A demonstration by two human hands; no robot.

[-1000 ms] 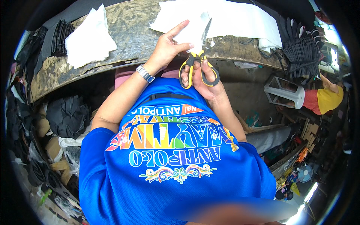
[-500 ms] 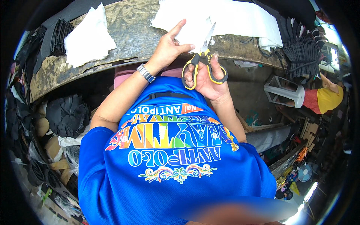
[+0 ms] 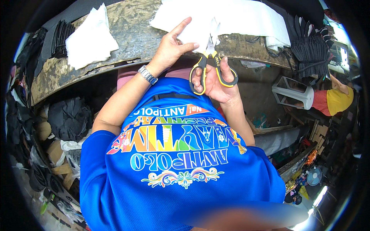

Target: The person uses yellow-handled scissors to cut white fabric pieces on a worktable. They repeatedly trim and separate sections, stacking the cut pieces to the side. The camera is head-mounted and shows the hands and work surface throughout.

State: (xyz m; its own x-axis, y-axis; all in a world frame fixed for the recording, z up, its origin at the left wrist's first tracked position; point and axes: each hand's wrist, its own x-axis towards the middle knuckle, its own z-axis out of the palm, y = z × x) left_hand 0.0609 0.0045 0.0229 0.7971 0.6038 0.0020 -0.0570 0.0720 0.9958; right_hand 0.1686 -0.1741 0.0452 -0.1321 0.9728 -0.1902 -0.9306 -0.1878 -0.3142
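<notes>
My left hand [image 3: 172, 46], with a metal watch [image 3: 148, 74] on its wrist, holds the near edge of a white cloth [image 3: 235, 17]. Its thumb and forefinger are spread over the cloth; the other fingers are mostly hidden. In my right hand [image 3: 217, 85] is a pair of scissors [image 3: 210, 54] with black and yellow handles, fingers and thumb through the loops. The slightly parted blades point away from me, over the cloth just right of my left thumb. Whether cloth lies between the blades I cannot tell.
The cloth rests on a worn wooden table [image 3: 133, 29]. White pieces [image 3: 91, 38] lie at its left, with black strips [image 3: 61, 38] beyond. Bundled black strips [image 3: 310, 56] sit at the right end. A white stool [image 3: 293, 94] and a person in yellow [image 3: 339, 101] are farther right.
The scissors and my right hand have shifted slightly right and toward me. The cloth's left edge has slid a little to the left. My left hand keeps nearly the same place.
</notes>
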